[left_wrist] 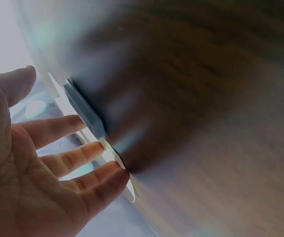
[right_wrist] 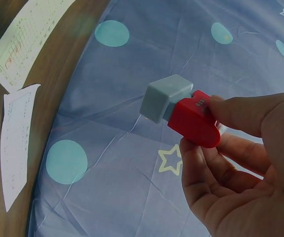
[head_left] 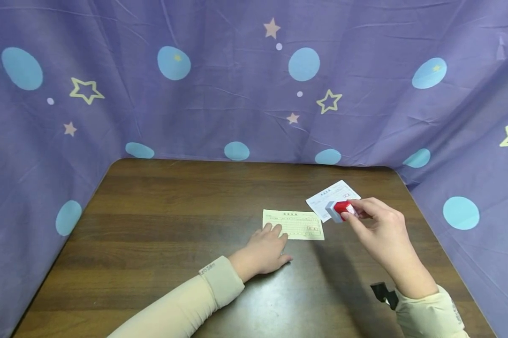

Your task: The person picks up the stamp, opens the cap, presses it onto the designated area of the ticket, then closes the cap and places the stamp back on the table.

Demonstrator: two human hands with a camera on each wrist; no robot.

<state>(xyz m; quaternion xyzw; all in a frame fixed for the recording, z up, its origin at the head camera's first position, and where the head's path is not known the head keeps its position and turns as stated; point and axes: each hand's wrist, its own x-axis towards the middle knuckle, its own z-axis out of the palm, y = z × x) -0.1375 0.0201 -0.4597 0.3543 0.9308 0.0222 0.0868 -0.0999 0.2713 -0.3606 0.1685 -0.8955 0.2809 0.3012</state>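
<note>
My right hand pinches a red self-inking stamp between thumb and fingers, up above the table. The stamp's light grey end points away from the hand. In the head view the stamp overlaps a white slip with red marks at its upper right. My left hand lies with spread fingers on the lower left part of a pale yellow form, which has red marks at its right. A flat grey-blue block shows by the left fingertips in the left wrist view.
Both papers lie on a brown wooden table, their near corners close together. A purple curtain with stars and blue dots hangs around the back and sides. A black strap piece sticks out at the right cuff.
</note>
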